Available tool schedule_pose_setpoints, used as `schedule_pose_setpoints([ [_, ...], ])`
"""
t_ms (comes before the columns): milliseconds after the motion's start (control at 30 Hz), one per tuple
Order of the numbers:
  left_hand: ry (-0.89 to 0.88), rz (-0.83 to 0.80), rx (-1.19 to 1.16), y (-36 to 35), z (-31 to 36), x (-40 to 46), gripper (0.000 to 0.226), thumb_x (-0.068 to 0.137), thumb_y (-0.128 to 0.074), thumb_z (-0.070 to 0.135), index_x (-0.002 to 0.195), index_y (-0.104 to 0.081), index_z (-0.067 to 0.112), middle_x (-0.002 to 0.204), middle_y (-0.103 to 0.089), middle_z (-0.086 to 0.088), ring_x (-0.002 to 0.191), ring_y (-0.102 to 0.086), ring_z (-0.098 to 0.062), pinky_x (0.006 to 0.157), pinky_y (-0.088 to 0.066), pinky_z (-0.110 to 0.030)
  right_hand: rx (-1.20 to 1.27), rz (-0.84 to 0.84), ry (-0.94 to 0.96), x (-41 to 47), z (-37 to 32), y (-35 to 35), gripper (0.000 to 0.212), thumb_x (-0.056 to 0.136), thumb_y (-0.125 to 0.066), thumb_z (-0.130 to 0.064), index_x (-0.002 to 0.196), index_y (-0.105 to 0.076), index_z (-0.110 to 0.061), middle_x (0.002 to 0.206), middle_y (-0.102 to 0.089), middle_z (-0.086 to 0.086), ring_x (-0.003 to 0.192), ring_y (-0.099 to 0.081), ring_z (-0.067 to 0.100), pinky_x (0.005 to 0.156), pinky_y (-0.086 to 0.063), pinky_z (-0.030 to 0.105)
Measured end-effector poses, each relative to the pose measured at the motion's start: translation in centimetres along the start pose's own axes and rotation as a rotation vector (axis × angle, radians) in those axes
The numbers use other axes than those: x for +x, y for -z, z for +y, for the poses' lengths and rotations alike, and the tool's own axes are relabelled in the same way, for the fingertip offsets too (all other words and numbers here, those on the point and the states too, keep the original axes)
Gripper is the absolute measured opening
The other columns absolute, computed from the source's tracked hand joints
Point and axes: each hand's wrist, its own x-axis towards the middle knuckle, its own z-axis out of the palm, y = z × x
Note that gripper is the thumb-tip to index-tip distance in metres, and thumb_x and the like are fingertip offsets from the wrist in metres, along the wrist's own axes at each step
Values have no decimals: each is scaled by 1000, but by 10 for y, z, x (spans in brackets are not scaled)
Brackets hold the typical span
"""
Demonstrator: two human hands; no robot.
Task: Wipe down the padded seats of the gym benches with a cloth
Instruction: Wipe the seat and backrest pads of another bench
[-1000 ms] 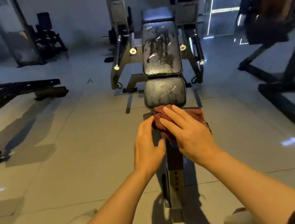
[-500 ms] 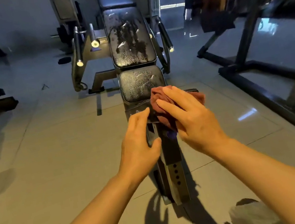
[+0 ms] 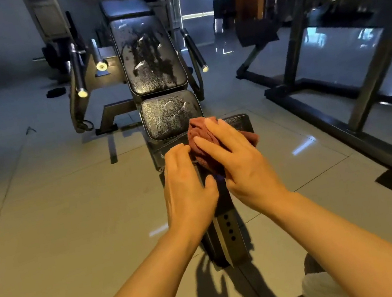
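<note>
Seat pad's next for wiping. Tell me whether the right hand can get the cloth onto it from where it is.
Probably yes. The right hand lies on the red cloth at the near edge of the seat pad, and nothing stands between them. The left hand sits beside, clear of the path.

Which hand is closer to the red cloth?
The right hand. It lies on top of the red cloth, fingers spread over it. The left hand is beside the cloth on its left, fingertips just reaching its edge.
</note>
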Motion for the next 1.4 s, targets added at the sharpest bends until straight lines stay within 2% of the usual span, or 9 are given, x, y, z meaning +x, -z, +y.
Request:
schedule_pose_setpoints([
  [233, -4, -99, 29, 4, 3, -3, 72, 80, -68, 7, 144, -37, 10, 141, -34, -1, 128, -39, -14, 106, -38, -27, 47, 192, -274, -2, 9, 11, 62, 87, -65, 0, 143, -46, -19, 157, -29, 4, 143, -27, 22, 112, -31, 32],
  [400, -2, -109, 37, 2, 4, -5, 77, 78, -69, 8, 146, -33, 12, 144, -30, -1, 130, -39, -17, 105, -44, -36, 14, -13, -146, -13, -13, 4, 83, 79, -69, 5, 148, -36, -25, 161, -16, 1, 148, -12, 28, 114, -19, 42],
  [567, 45, -123, 117, -5, 11, -8, 84, 81, -69, 12, 151, -22, 12, 153, -20, -2, 141, -26, -18, 111, -37, -38, -59, 5, -210, -18, 8, 22, 76, 82, -69, -1, 147, -39, -25, 160, -21, -2, 145, -25, 25, 110, -37, 39],
  [700, 47, -151, 129, -3, 12, -8, 86, 84, -67, 13, 153, -15, 13, 156, -15, -1, 144, -17, -16, 114, -30, -33, -44, 130, -396, -22, 16, 36, 57, 89, -60, -2, 142, -47, -19, 148, -43, 7, 132, -44, 28, 100, -31, 22],
  [800, 44, -176, 125, -2, 11, -9, 87, 85, -65, 13, 154, -12, 14, 157, -12, 1, 145, -14, -15, 113, -29, -30, -30, 403, -459, -12, 16, 40, 41, 91, -54, 2, 130, -58, -10, 127, -57, 12, 112, -56, 23, 89, -27, -2],
  [867, 41, -189, 126, -1, 11, -9, 88, 85, -65, 14, 154, -10, 15, 157, -10, 2, 145, -14, -15, 113, -31, -31, -37, 535, -420, -2, 8, 39, 29, 90, -55, 1, 118, -62, -5, 119, -56, 14, 103, -56, 22, 84, -30, -5],
  [1033, 36, -195, 104, -1, 9, -9, 90, 83, -69, 16, 154, -14, 16, 157, -12, 1, 143, -22, -19, 112, -36, -37, 134, 257, -216, 7, -18, 13, 41, 91, -57, -28, 130, -60, -17, 145, -45, 10, 132, -39, 19, 105, -26, 10],
  [1233, 23, -155, 83, -1, 7, -8, 87, 80, -70, 13, 152, -21, 17, 151, -22, 3, 136, -35, -20, 103, -46, -40, -35, 120, -36, 15, -9, 10, 43, 86, -58, -15, 127, -63, -25, 145, -47, 8, 130, -39, 26, 96, -33, 34],
  [1400, 39, -220, 113, 2, 10, -10, 88, 85, -65, 16, 154, -10, 21, 157, -4, 6, 143, -20, -17, 110, -36, -33, -85, 215, -116, 14, 11, 15, 44, 78, -71, 1, 116, -67, -22, 126, -51, 11, 109, -47, 29, 80, -31, 13],
])
